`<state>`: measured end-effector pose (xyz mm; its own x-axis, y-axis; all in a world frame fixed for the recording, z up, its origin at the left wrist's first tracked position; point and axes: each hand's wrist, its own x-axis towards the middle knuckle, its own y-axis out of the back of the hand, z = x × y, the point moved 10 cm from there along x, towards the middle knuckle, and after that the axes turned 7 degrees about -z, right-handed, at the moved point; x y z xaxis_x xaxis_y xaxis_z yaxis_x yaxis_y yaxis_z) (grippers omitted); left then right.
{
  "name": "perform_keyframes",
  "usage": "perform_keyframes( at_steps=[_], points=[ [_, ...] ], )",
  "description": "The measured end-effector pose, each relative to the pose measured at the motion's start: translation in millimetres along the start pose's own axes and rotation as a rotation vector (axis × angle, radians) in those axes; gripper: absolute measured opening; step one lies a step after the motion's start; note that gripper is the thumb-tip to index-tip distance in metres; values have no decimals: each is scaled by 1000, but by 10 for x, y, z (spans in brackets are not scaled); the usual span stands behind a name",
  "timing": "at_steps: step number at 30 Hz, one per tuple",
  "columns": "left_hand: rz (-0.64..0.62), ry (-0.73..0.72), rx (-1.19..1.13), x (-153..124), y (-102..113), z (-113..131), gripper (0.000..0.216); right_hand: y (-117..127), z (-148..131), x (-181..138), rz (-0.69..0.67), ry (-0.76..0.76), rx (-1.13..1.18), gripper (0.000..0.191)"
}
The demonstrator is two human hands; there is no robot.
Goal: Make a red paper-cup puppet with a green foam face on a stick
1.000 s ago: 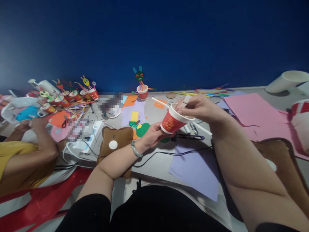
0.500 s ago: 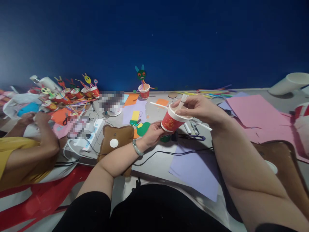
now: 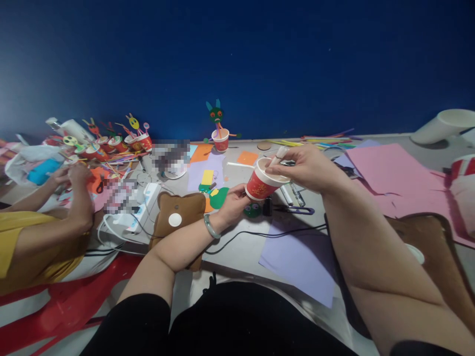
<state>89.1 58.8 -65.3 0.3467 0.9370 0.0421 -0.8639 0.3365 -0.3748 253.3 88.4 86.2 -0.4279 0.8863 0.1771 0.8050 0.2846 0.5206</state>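
Note:
A red-and-white paper cup is tilted above the table, with my left hand wrapped round its lower left side. My right hand reaches over the rim and pinches a bundle of white stems, which look like pipe cleaners, standing in the cup. Another white stem sticks out sideways from the cup's left side. Below the cup lies a green paper face with eyes, partly hidden. Green paper pieces rest just left of my left hand.
A finished cup puppet stands near the blue wall. Purple scissors, pink paper, purple paper and a black cable lie about. At left are a power strip, brown cushion and a co-worker's hands.
The cup has shifted slightly left and down in my left hand, with its tilt changed. My right hand has lowered a little on the white stems. The co-worker's hands have moved right.

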Motion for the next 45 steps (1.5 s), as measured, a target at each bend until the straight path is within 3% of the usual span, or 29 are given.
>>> perform_keyframes(
  at_steps=[7, 15, 22, 29, 38, 45],
  points=[
    [-43, 17, -20, 7, -43, -25, 71, -72, -24, 4, -20, -17, 53, 46],
    [-64, -13, 18, 0, -41, 47, 69, 82, -19, -8, 96, -13, 37, 43],
    [-70, 6, 81, -25, -35, 28, 67, 170, -110, -101, 183, -25, 61, 61],
    [-57, 7, 79, -60, -36, 20, 69, 218, -309, -164, 235, 37, -10, 38],
    [-93, 31, 12, -93, -95, 4, 66, 201, -343, -197, 198, 29, -13, 40],
    [-158, 53, 14, -83, -188, 21, 77, 183, -364, -160, 259, 143, -29, 29]
  ],
)
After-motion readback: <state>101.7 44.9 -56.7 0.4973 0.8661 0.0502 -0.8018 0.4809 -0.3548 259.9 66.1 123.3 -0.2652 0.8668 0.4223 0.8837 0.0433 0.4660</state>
